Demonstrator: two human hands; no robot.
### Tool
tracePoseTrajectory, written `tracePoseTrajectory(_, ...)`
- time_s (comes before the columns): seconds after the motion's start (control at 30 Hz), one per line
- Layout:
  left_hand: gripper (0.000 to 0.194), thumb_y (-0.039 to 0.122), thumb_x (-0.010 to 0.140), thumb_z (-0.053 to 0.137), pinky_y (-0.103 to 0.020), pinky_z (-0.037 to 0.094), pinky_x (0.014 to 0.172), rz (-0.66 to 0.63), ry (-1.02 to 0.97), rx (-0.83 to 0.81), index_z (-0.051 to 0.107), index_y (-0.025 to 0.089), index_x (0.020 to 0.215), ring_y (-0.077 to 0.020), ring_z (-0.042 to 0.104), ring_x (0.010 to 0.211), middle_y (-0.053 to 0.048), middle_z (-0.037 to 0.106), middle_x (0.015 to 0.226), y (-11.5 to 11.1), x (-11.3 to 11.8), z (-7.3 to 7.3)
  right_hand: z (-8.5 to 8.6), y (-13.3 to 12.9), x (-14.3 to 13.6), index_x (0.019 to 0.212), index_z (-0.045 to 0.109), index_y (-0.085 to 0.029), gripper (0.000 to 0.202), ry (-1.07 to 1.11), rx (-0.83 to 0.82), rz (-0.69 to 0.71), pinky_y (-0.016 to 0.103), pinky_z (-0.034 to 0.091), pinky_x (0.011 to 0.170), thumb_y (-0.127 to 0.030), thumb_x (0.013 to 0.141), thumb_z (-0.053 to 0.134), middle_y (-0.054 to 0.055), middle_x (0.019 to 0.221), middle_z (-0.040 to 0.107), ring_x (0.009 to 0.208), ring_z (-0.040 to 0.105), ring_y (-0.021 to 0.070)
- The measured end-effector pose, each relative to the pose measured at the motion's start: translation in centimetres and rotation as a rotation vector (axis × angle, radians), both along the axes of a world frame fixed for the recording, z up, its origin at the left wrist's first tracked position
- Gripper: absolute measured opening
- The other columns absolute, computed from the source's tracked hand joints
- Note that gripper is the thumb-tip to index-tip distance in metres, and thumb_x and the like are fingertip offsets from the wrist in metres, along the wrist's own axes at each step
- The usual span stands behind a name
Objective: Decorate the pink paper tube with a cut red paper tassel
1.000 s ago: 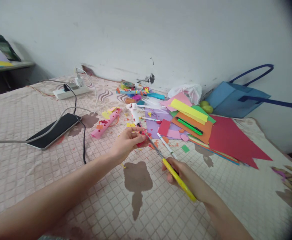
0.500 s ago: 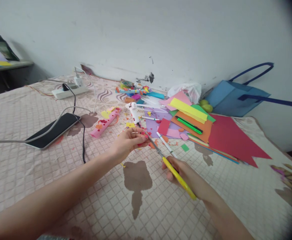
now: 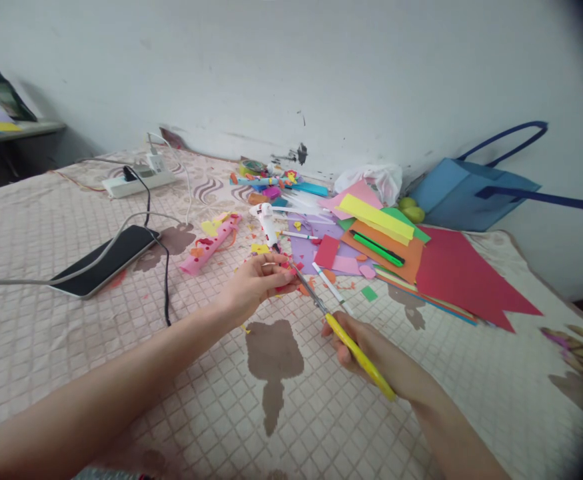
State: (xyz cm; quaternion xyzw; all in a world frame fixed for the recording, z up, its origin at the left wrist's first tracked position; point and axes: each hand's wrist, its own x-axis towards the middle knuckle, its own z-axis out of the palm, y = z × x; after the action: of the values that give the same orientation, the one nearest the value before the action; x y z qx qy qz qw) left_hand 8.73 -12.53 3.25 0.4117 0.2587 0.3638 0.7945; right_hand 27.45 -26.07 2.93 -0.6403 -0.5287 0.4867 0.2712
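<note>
My right hand (image 3: 378, 347) is closed around yellow-handled scissors (image 3: 361, 358), whose metal blades point away from me and to the left. The blade tips meet the fingertips of my left hand (image 3: 251, 287). Those fingers are pinched on a small red piece of paper (image 3: 292, 272), mostly covered by the fingers. Just beyond my left hand lies a white glue gun (image 3: 267, 227), nozzle towards me. Left of it is a pink paper roll (image 3: 210, 248) with red spots. Tiny paper scraps are scattered around the fingertips.
Coloured sheets, including a big red one (image 3: 464, 277), lie at right with a green pen (image 3: 378, 249). A blue bag (image 3: 471, 193) stands by the wall. At left are a dark flat device (image 3: 106, 261), cables and a white power strip (image 3: 138, 183).
Both hands stay in nearly the same place. The scissors and my right hand have shifted very slightly to the right.
</note>
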Motion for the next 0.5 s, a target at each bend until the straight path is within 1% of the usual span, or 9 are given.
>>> tracePoseTrajectory(0.13,0.030,0.007,0.070,0.072,-0.032,0.055,0.076,0.019,-0.003,-0.014,0.056,0.012,0.095,-0.0142,0.068,0.070,-0.003,0.068,0.077,0.0,0.0,-0.1,0.2,0.0,0.0,0.073,0.045,-0.022,0.021,-0.014,-0.003,0.008,0.025,0.039,0.054,-0.039,0.078,0.056,-0.002,0.066,0.049,0.059,0.044,0.0128)
tracePoseTrajectory(0.23,0.031,0.008,0.069,0.073,-0.034,0.054,0.077,0.016,-0.012,-0.014,0.057,0.012,0.094,-0.0142,0.067,0.070,-0.001,0.067,0.072,0.0,0.0,-0.2,0.2,0.1,-0.1,0.074,0.046,-0.022,0.021,-0.038,0.000,0.004,0.025,0.040,0.056,-0.040,0.076,0.059,-0.001,0.069,0.053,0.064,0.049,0.0144)
tracePoseTrajectory(0.33,0.032,0.008,0.068,0.074,-0.033,0.054,0.077,0.014,-0.018,-0.014,0.056,0.012,0.095,-0.0143,0.068,0.070,-0.001,0.067,0.072,0.1,0.0,-0.2,-0.1,0.3,-0.4,0.078,0.049,-0.022,0.019,-0.038,0.002,-0.005,0.024,0.040,0.056,-0.041,0.079,0.054,-0.001,0.068,0.056,0.064,0.052,0.0147)
tracePoseTrajectory(0.43,0.031,0.007,0.069,0.073,-0.033,0.054,0.078,0.016,-0.017,-0.016,0.056,0.012,0.094,-0.0144,0.068,0.071,-0.001,0.067,0.072,0.1,-0.1,-0.1,-0.7,0.6,-0.4,0.076,0.050,-0.022,0.021,-0.042,0.005,-0.003,0.024,0.038,0.053,-0.043,0.081,0.051,0.000,0.067,0.059,0.061,0.054,0.0148)
tracePoseTrajectory(0.5,0.030,0.007,0.069,0.072,-0.034,0.053,0.079,0.022,-0.001,-0.010,0.056,0.012,0.094,-0.0155,0.068,0.073,-0.003,0.068,0.074,0.1,-0.2,0.0,-0.9,0.9,0.1,0.075,0.051,-0.022,0.022,-0.097,0.034,-0.004,0.025,0.038,0.051,-0.044,0.080,0.050,0.001,0.068,0.062,0.060,0.055,0.0155)
